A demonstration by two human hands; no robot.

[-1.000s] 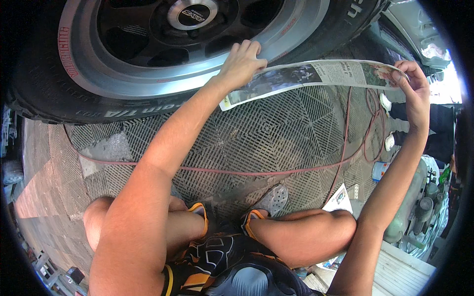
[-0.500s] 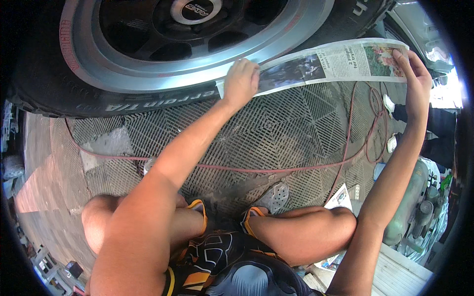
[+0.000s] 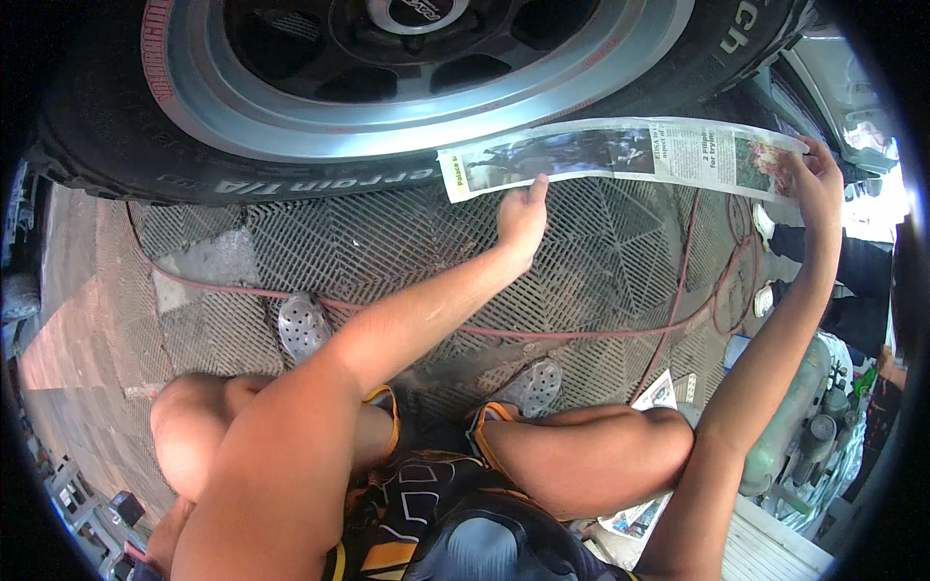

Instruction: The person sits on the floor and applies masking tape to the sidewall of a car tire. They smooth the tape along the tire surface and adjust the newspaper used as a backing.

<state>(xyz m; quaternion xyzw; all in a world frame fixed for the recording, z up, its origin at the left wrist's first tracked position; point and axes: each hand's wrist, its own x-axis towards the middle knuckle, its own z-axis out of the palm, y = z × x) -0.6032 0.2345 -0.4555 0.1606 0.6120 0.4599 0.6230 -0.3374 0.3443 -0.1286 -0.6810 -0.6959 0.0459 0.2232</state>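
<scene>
A long newspaper strip with pale borders stretches out below the big tire and its silver-rimmed wheel. My right hand pinches the strip's right end between thumb and fingers. At the lower edge, left of the middle, my left hand is closed with its thumb tip over the paper; the fingers behind are partly hidden. The strip's left end hangs free near the tire's sidewall. It bows slightly upward along its length.
A reddish hose runs across the grated floor mat and coils at the right. Another person's dark-trousered legs stand there. Nearby are a green tank and more newspaper. My grey clogs rest on the mat.
My left hand has moved right and down from the strip's left end to its lower edge. The strip and my right hand sit lower in the picture, and the view has shifted.
</scene>
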